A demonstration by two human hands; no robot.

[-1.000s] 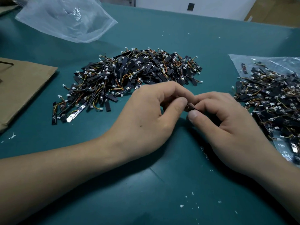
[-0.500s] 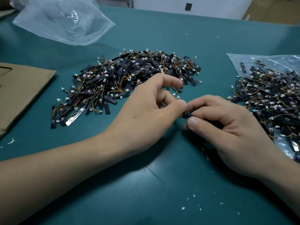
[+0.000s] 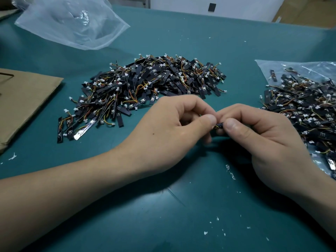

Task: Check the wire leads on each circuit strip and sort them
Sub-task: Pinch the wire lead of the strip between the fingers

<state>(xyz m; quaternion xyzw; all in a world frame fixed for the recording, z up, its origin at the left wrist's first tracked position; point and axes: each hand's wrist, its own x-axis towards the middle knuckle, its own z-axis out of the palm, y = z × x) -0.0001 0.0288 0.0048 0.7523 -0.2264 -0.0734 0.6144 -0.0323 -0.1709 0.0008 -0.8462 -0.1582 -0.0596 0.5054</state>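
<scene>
Head view, read from left to right.

A flat brown cardboard sheet [image 3: 23,99] lies at the left edge of the teal-green table mat [image 3: 163,215]. Beyond it, at the far left corner, lies a crumpled clear plastic bag [image 3: 72,22].

At centre, a large loose heap of short black circuit strips with orange-yellow wire leads and small white connectors [image 3: 145,88] spreads across the mat. It lies just right of the cardboard and does not touch it.

In front of this heap the left hand [image 3: 172,128] is curled, with its thumb tip [image 3: 207,120] pressed towards the index finger. It pinches one end of a single black circuit strip [image 3: 219,124]. The right hand [image 3: 263,139] meets it from the other side, also curled, and its thumb tip [image 3: 234,126] clamps the strip's other end.

Only a short dark piece of the strip shows — the part in the narrow gap between the two thumb tips. A trace of orange-yellow lead sits against the left thumb. The rest of the strip is hidden inside the fingers, so its full length and connector cannot be made out. A dark shadow lies on the mat beneath both hands.

At the right edge, a second heap of the same black wired strips [image 3: 309,110] rests on a flattened clear plastic bag [image 3: 291,68] and runs out of view. It lies near the right hand but is untouched by it.

Small white flecks [image 3: 205,233] dot the near mat — mostly towards the right.
</scene>
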